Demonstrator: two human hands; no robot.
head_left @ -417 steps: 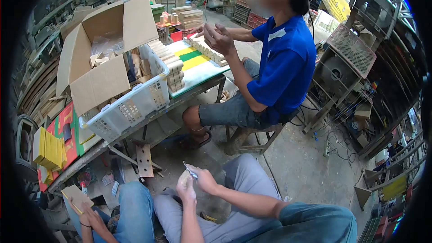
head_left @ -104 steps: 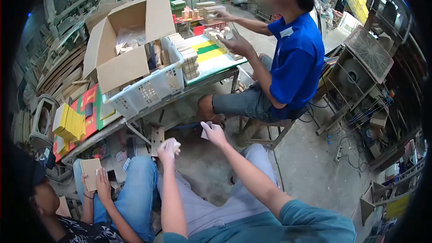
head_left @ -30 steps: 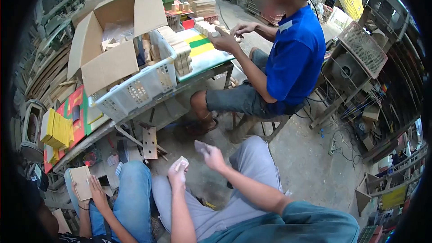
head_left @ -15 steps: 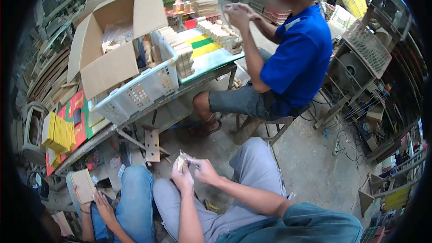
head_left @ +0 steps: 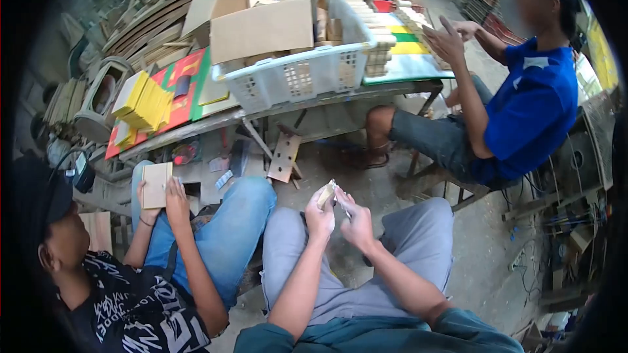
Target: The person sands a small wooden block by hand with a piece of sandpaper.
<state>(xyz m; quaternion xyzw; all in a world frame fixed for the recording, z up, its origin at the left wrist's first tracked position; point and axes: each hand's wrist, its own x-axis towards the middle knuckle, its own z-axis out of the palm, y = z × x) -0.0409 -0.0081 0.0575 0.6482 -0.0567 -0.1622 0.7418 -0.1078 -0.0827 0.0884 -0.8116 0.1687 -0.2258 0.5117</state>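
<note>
Just above my knees, my left hand point(head_left: 320, 214) is closed round a small pale wooden piece point(head_left: 325, 196), which sticks up between the thumb and fingers. My right hand point(head_left: 356, 222) is beside it, its fingertips close to the top of the piece. Its fingers are bent, and something thin and greyish shows near them, too small to make out. Part of the wooden piece is hidden by my left fingers.
A person in blue point(head_left: 533, 104) sits at the right. Another person at the left holds a flat wooden board point(head_left: 157, 185). Ahead stands a bench with a white crate point(head_left: 294, 82), a cardboard box point(head_left: 261, 31), stacked yellow pieces point(head_left: 140, 101) and wooden blocks point(head_left: 378, 46).
The view has swung left, so the bench and both people appear further right. My right hand's fingers have shifted on the near side of the piece, which stays in my left hand.
</note>
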